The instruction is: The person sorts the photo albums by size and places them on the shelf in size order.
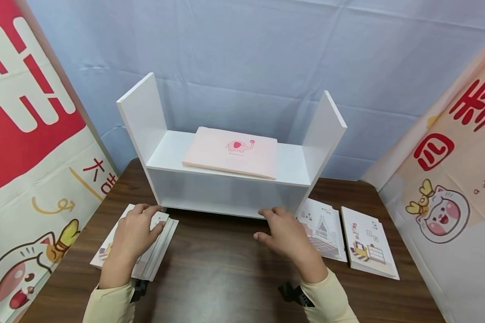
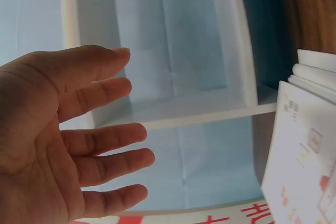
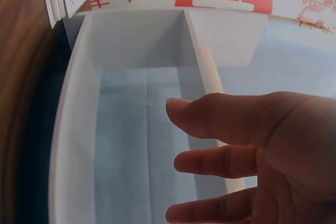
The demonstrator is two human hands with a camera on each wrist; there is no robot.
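Observation:
My left hand is held above a stack of white books at the table's left, its fingers apart and holding nothing. In the left wrist view its palm and extended fingers show in front of the white shelf. My right hand hovers by the lower right corner of the white shelf, also with nothing in it. The right wrist view shows its thumb and fingers spread apart. A pink booklet with an elephant picture lies flat on the shelf's upper board.
Right of the shelf, a white book with a building drawing lies beside a white book with a yellow vehicle. All stand on a dark wooden table. A pale blue cloth hangs behind, with printed cloths at the sides.

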